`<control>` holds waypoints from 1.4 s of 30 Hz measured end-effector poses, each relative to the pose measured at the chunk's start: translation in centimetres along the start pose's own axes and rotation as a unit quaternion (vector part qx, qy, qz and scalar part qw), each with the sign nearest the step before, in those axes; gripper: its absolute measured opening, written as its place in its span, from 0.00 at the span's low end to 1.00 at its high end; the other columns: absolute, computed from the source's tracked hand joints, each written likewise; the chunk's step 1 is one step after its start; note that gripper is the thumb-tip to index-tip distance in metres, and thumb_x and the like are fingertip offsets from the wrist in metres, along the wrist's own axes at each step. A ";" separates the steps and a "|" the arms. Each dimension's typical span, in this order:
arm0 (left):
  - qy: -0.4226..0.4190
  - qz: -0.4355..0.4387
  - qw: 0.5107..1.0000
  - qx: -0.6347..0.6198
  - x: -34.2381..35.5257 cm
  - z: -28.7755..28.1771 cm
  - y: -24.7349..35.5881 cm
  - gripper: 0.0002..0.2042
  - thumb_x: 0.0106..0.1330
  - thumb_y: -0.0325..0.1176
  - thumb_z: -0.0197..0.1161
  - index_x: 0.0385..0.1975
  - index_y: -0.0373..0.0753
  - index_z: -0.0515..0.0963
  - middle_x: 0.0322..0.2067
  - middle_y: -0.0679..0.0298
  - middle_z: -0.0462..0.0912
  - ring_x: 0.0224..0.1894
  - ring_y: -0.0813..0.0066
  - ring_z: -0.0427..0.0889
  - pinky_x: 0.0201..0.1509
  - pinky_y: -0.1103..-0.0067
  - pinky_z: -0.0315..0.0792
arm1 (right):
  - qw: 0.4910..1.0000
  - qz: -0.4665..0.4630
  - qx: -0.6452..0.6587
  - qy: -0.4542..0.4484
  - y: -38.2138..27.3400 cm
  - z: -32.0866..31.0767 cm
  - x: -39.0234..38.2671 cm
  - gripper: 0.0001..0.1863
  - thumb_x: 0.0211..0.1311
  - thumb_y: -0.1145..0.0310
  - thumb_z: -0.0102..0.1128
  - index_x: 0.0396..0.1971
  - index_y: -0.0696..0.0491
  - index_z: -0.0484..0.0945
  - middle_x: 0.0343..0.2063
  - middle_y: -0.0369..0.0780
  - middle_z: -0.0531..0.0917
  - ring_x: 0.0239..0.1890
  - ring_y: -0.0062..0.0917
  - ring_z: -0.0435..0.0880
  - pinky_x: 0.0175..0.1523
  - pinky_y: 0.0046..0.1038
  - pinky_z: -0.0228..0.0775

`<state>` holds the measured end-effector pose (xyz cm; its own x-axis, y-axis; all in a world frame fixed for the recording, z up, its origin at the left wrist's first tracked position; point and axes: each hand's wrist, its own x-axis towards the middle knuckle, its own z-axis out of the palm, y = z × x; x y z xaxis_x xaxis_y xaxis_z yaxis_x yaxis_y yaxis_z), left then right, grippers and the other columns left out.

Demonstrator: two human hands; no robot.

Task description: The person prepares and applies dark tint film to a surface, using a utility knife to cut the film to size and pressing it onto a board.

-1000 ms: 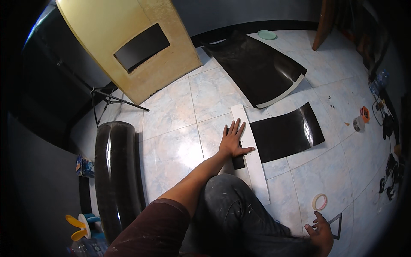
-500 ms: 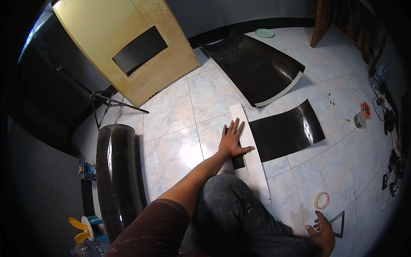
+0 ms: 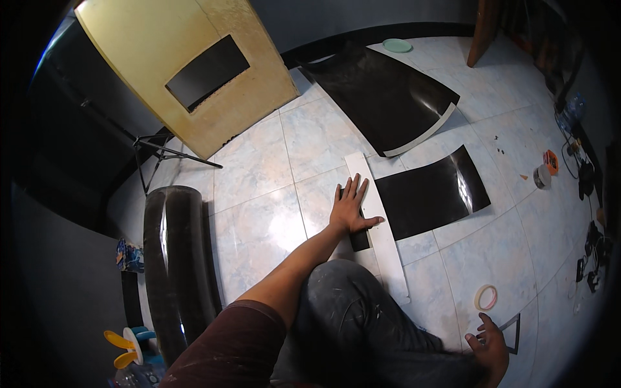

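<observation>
1. Flatly, the left hand (image 3: 350,210) presses, fingers spread, on a white strip (image 3: 388,252) laid across a black sheet (image 3: 424,197)
2. Right hand (image 3: 490,347): fingers loosely curled, thumb apart, near a tape ring (image 3: 478,299); contact with the grey triangle (image 3: 517,333), I cannot tell
3. Pale floor tiles (image 3: 252,223) reach a grey wall (image 3: 369,14); leftward, a yellow panel (image 3: 226,123) and black roll (image 3: 171,258)

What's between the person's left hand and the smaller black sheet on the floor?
A long white strip: in the head view it lies across the black sheet, with the left hand spread partly over it.
</observation>
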<state>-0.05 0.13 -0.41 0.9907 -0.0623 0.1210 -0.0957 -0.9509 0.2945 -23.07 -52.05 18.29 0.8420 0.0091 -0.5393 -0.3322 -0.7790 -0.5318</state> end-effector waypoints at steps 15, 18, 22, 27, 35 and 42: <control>0.001 -0.002 1.000 0.002 0.0 0.2 -0.2 0.67 0.51 0.84 0.64 0.86 0.44 0.51 0.86 0.45 0.45 0.87 0.43 0.46 0.87 0.45 0.36 | 1.000 0.023 0.020 -0.008 0.1 -1.1 -0.1 0.44 0.60 0.64 0.76 0.76 0.59 0.69 0.49 0.55 0.85 0.44 0.38 0.90 0.50 0.37 0.82; 0.001 0.002 1.000 0.004 0.1 0.2 -0.1 0.68 0.51 0.84 0.64 0.86 0.44 0.51 0.86 0.45 0.45 0.87 0.43 0.47 0.87 0.45 0.37 | 1.000 0.019 0.013 -0.016 -0.3 -0.6 0.0 0.45 0.59 0.63 0.77 0.76 0.58 0.69 0.50 0.55 0.84 0.45 0.39 0.89 0.50 0.37 0.82; 0.003 0.004 1.000 0.005 0.1 0.4 -0.2 0.68 0.51 0.84 0.65 0.86 0.45 0.50 0.86 0.45 0.46 0.87 0.43 0.47 0.87 0.44 0.37 | 0.999 0.019 0.041 -0.005 0.7 -0.4 -0.1 0.45 0.59 0.63 0.77 0.76 0.57 0.69 0.51 0.54 0.83 0.45 0.39 0.88 0.51 0.38 0.82; 0.003 0.002 1.000 0.007 0.0 0.3 -0.2 0.68 0.51 0.84 0.64 0.86 0.45 0.50 0.86 0.45 0.46 0.87 0.43 0.47 0.87 0.44 0.37 | 0.999 0.022 0.045 0.002 0.5 -0.9 -0.3 0.45 0.60 0.64 0.77 0.77 0.56 0.69 0.51 0.53 0.82 0.45 0.37 0.87 0.51 0.37 0.81; 0.005 0.006 1.000 0.000 0.1 0.1 0.1 0.68 0.51 0.85 0.63 0.86 0.44 0.50 0.86 0.44 0.46 0.87 0.42 0.47 0.87 0.44 0.37 | 0.999 0.011 0.035 -0.023 -0.1 -0.3 -0.3 0.45 0.58 0.63 0.77 0.76 0.55 0.70 0.51 0.53 0.82 0.45 0.39 0.87 0.52 0.38 0.81; 0.006 -0.004 1.000 -0.005 0.3 0.7 -0.3 0.69 0.48 0.83 0.68 0.85 0.42 0.53 0.85 0.46 0.47 0.87 0.43 0.47 0.86 0.43 0.39 | 1.000 0.027 -0.016 0.002 -2.1 -0.2 -0.8 0.43 0.58 0.59 0.77 0.75 0.52 0.72 0.53 0.52 0.85 0.53 0.42 0.86 0.60 0.41 0.78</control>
<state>0.34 0.20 -1.11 0.9903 -0.0510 0.1292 -0.0887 -0.9481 0.3055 -22.99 -50.51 19.99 0.8257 -0.0358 -0.5630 -0.3630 -0.7977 -0.4816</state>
